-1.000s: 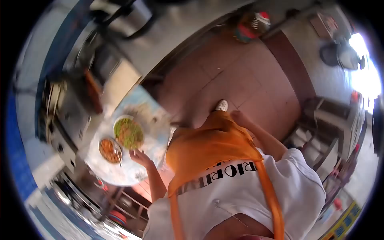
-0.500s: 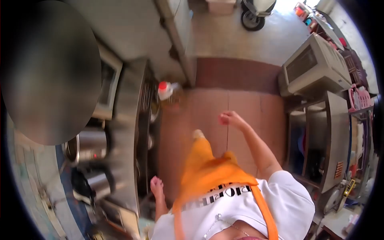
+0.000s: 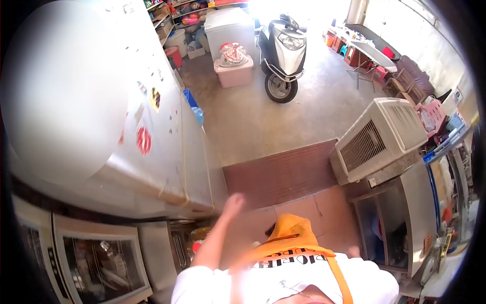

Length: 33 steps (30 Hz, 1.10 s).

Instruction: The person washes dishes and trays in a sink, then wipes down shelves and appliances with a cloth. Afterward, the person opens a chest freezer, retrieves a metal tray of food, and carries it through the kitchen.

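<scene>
My left hand (image 3: 234, 204) is stretched forward on the left, near the lower corner of the white fridge-like cabinet (image 3: 172, 147). Motion blurs its fingers, and no object shows in it. Low on the right, my right hand (image 3: 354, 252) is partly visible beside my body, near the metal cabinet (image 3: 417, 213). Its fingers cannot be made out. I wear an orange apron (image 3: 291, 230) over a white shirt (image 3: 202, 289). Below my left forearm a red bottle cap (image 3: 197, 246) shows, mostly hidden.
Ahead, a brown strip (image 3: 278, 172) separates the tiles from a concrete floor (image 3: 238, 126). A scooter (image 3: 286, 55) stands there by a pink box (image 3: 235, 76) carrying a plastic bag (image 3: 233, 54). An air cooler (image 3: 379, 139) is on the right, a glass-fronted oven (image 3: 101, 258) lower left.
The view has moved forward and tilted up, showing more of the scooter area. My left hand has swung forward; my right hand, a fist out front before, has dropped back beside my body.
</scene>
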Tool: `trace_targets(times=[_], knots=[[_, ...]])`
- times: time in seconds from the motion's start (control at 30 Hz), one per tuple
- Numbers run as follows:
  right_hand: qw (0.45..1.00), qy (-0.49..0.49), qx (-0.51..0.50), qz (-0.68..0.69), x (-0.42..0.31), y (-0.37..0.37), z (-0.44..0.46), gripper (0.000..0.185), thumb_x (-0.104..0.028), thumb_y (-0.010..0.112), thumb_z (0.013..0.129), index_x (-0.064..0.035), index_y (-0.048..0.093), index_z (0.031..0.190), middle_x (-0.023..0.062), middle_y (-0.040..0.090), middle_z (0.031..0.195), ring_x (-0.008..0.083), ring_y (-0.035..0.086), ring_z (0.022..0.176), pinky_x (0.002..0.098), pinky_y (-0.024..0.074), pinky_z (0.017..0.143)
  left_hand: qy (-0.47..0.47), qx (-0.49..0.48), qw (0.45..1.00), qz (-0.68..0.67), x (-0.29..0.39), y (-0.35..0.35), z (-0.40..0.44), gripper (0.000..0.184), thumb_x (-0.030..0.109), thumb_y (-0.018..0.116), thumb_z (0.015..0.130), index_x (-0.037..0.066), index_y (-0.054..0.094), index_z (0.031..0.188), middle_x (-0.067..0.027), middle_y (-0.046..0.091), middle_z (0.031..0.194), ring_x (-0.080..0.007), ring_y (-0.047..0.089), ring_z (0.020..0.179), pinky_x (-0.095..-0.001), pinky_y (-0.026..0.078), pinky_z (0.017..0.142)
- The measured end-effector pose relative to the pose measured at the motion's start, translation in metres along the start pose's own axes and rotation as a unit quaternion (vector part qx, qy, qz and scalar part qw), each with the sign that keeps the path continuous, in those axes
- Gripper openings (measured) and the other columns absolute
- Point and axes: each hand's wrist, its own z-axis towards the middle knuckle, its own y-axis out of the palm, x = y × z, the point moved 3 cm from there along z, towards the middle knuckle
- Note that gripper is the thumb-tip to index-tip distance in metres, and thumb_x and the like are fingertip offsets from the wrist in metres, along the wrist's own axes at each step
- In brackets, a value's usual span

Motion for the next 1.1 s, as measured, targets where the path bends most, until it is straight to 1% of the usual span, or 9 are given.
trace_targets(times=[0.1, 0.4, 0.5, 0.57, 0.8, 0.9, 0.97, 1.0, 1.1], knots=[[0.981, 0.061, -0.115, 0.142, -0.019, 0.004, 0.036, 0.012, -0.018, 0.058, 0.077, -0.0092, 0.065, 0.072, 0.0113, 0.062, 0.068, 0.0254, 0.06, 0.063, 0.0368, 0.0491, 0.056, 0.083, 0.005, 0.995, 0.061, 0.051, -0.009, 0.133, 0.032, 0.024, 0.053, 0.086, 0.001, 0.06, 0.107, -0.0184, 0.061, 0.108, -0.0337, 0.057, 0.103, -0.0415, 0.046, 0.089], [0.978, -0.126, -0.115, 0.118, -0.086, -0.155, 0.399, 0.018, -0.02, 0.055, 0.079, -0.008, 0.064, 0.07, 0.0162, 0.062, 0.072, 0.0297, 0.059, 0.063, 0.0422, 0.049, 0.056, -0.112, -0.113, 0.987, 0.013, 0.015, -0.026, 0.289, 0.031, 0.023, 0.061, 0.083, 0.002, 0.062, 0.106, -0.0152, 0.065, 0.103, -0.0267, 0.062, 0.096, -0.0363, 0.049, 0.082], [0.958, -0.225, 0.166, 0.063, -0.109, -0.313, 0.578, 0.023, -0.02, 0.053, 0.081, -0.0042, 0.061, 0.067, 0.0181, 0.061, 0.07, 0.0318, 0.056, 0.058, 0.0419, 0.0471, 0.052, -0.229, -0.071, 0.969, -0.063, -0.005, -0.064, 0.314, 0.031, 0.025, 0.062, 0.081, 0.002, 0.063, 0.102, -0.0148, 0.066, 0.1, -0.0292, 0.063, 0.093, -0.0377, 0.05, 0.081], [0.91, -0.1, 0.08, 0.395, -0.131, -0.448, 0.684, 0.009, -0.015, 0.057, 0.071, -0.0123, 0.059, 0.062, 0.0134, 0.062, 0.071, 0.0325, 0.058, 0.063, 0.042, 0.0465, 0.054, -0.288, -0.032, 0.955, -0.061, -0.049, -0.077, 0.344, 0.03, 0.023, 0.061, 0.084, 0.003, 0.061, 0.106, -0.0092, 0.064, 0.093, -0.0186, 0.061, 0.082, -0.0315, 0.049, 0.068], [0.719, -0.163, 0.189, 0.649, -0.244, -0.728, 0.87, 0.026, -0.024, 0.049, 0.093, -0.0014, 0.06, 0.087, 0.0048, 0.058, 0.068, 0.0118, 0.052, 0.06, 0.0271, 0.0408, 0.053, -0.3, 0.0, 0.94, -0.162, -0.121, -0.163, 0.557, 0.027, 0.02, 0.059, 0.087, 0.006, 0.056, 0.11, -0.0026, 0.061, 0.088, -0.0111, 0.057, 0.069, -0.0243, 0.046, 0.055], [0.845, -0.151, 0.086, 0.505, -0.27, -0.734, 0.883, 0.03, -0.028, 0.047, 0.094, -0.0039, 0.058, 0.079, 0.0017, 0.056, 0.066, 0.0114, 0.05, 0.058, 0.0278, 0.0402, 0.054, -0.265, 0.084, 0.945, -0.171, -0.099, -0.215, 0.649, 0.029, 0.022, 0.059, 0.088, 0.007, 0.057, 0.113, -0.003, 0.062, 0.091, -0.0106, 0.057, 0.071, -0.0246, 0.047, 0.058], [0.833, -0.195, -0.098, 0.508, -0.265, -0.68, 0.907, 0.025, -0.023, 0.047, 0.09, -0.0104, 0.055, 0.07, 0.0045, 0.053, 0.064, 0.0144, 0.048, 0.057, 0.0299, 0.041, 0.056, -0.209, 0.115, 0.939, -0.247, -0.089, -0.252, 0.708, 0.026, 0.023, 0.059, 0.086, 0.004, 0.06, 0.103, -0.0063, 0.063, 0.085, -0.0156, 0.061, 0.069, -0.0309, 0.051, 0.061], [0.912, -0.395, -0.004, 0.113, -0.247, -0.616, 0.952, 0.014, -0.018, 0.049, 0.086, -0.0101, 0.059, 0.079, 0.0081, 0.06, 0.073, 0.0192, 0.053, 0.062, 0.0324, 0.0435, 0.058, -0.224, 0.081, 0.938, -0.252, -0.091, -0.274, 0.743, 0.027, 0.023, 0.06, 0.086, 0.004, 0.06, 0.104, -0.0063, 0.063, 0.086, -0.0153, 0.061, 0.07, -0.0308, 0.051, 0.061], [0.955, -0.254, -0.15, 0.036, -0.215, -0.593, 0.951, 0.016, -0.018, 0.049, 0.085, -0.0085, 0.059, 0.078, 0.0105, 0.06, 0.074, 0.0221, 0.055, 0.063, 0.0352, 0.0439, 0.059, -0.238, 0.052, 0.945, -0.219, -0.111, -0.337, 0.839, 0.029, 0.024, 0.061, 0.086, 0.004, 0.06, 0.107, -0.0078, 0.065, 0.091, -0.0157, 0.061, 0.079, -0.0307, 0.051, 0.068]])
